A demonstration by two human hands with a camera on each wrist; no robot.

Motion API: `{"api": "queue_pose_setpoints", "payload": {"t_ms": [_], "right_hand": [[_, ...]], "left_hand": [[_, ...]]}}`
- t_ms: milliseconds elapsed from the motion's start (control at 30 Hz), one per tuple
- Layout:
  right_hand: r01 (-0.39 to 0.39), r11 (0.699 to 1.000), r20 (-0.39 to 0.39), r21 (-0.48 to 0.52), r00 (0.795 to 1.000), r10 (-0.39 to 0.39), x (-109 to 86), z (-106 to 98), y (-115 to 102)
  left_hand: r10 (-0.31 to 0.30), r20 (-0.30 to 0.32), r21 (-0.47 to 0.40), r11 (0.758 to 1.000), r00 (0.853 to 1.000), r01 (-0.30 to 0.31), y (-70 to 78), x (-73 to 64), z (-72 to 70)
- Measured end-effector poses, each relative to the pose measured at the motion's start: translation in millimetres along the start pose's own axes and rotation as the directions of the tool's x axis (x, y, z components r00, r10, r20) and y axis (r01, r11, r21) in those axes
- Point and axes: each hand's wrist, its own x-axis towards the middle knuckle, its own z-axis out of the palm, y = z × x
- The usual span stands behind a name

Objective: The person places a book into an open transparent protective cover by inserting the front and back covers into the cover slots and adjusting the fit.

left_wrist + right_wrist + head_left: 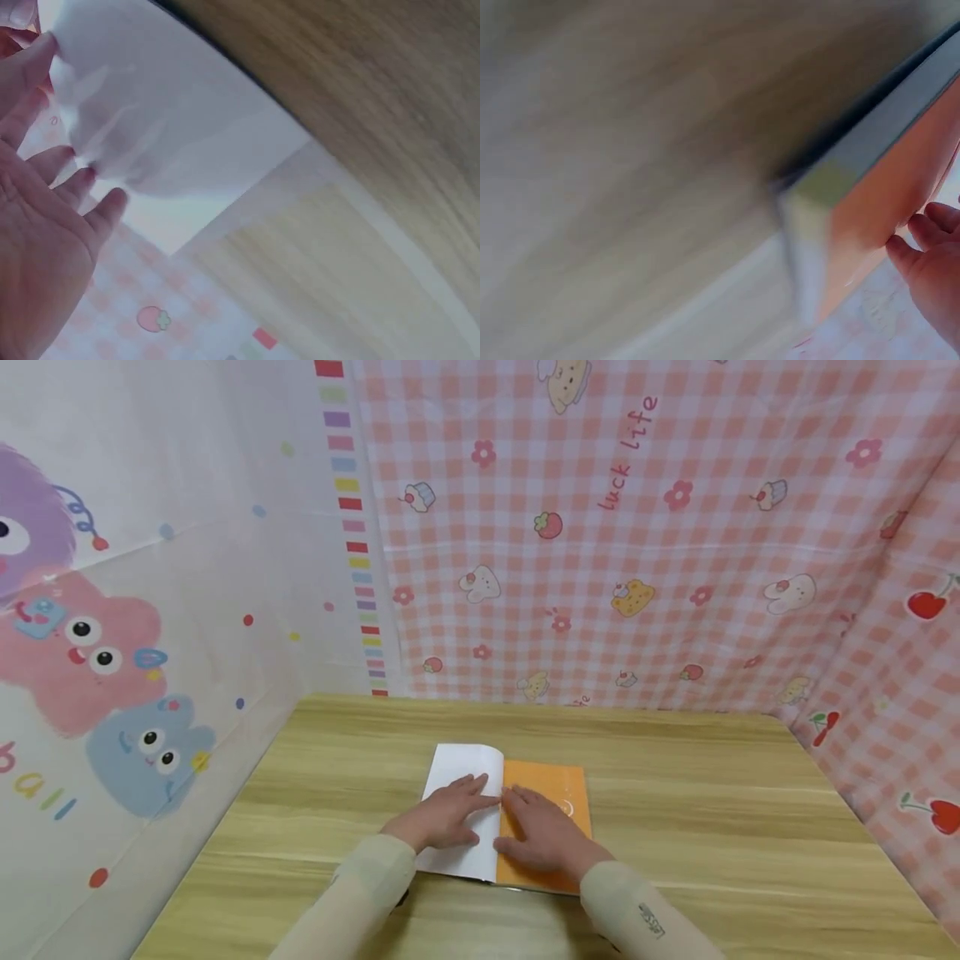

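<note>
An open book lies on the wooden table, with a white page (459, 767) on the left and an orange page (551, 781) with white print on the right. My left hand (450, 814) rests on the white page, fingers spread and reaching to the fold. On the orange page lies my right hand (542, 831), its fingers extended, thumb at the fold. In the left wrist view the fingertips (112, 206) touch the white sheet (172, 127). The right wrist view shows the book's thick page edge (810, 225) and my fingers against the orange page (877, 217).
The wooden table (712, 827) stretches around the book on all sides. Behind it hangs a pink checked cloth (600, 552) with cartoon prints. A white cloth (210, 610) with cartoon figures hangs at the left, and a cherry-printed checked cloth (900, 693) closes the right side.
</note>
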Motion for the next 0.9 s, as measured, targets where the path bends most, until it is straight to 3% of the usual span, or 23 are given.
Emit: {"api": "queue_pose_setpoints", "payload": {"t_ms": [167,267,333,500,733,800,900], "right_hand": [[-0.118,0.991,-0.119,0.068,0.985,0.126,-14.2,-8.5,21.1],[-0.213,0.966,-0.185,0.143,0.954,0.238,-23.0,-18.0,31.3],[-0.283,0.935,-0.204,0.215,0.923,0.327,-29.1,-25.5,36.5],[-0.433,0.823,-0.152,0.369,0.845,0.513,-41.3,-38.0,46.1],[-0.502,0.695,-0.08,0.515,0.779,0.622,-44.6,-45.4,43.6],[-0.509,0.672,-0.079,0.538,0.763,0.642,-44.4,-45.8,42.4],[-0.523,0.67,-0.091,0.527,0.748,0.657,-44.7,-44.9,42.0]], "left_hand": [[-0.066,0.015,0.061,0.996,0.998,0.065,12.4,1.1,-1.5],[-0.072,-0.014,0.106,0.992,0.997,0.074,18.5,3.4,-1.2],[-0.075,-0.03,0.119,0.99,0.997,0.078,21.2,4.8,-0.4],[-0.104,-0.019,0.093,0.99,0.994,0.106,21.8,6.7,2.0],[-0.124,0.005,0.052,0.991,0.992,0.124,18.4,6.8,0.9],[-0.125,0.01,0.038,0.992,0.992,0.124,18.2,6.5,0.1],[-0.128,0.016,0.021,0.992,0.992,0.128,19.3,6.3,-0.7]]}}
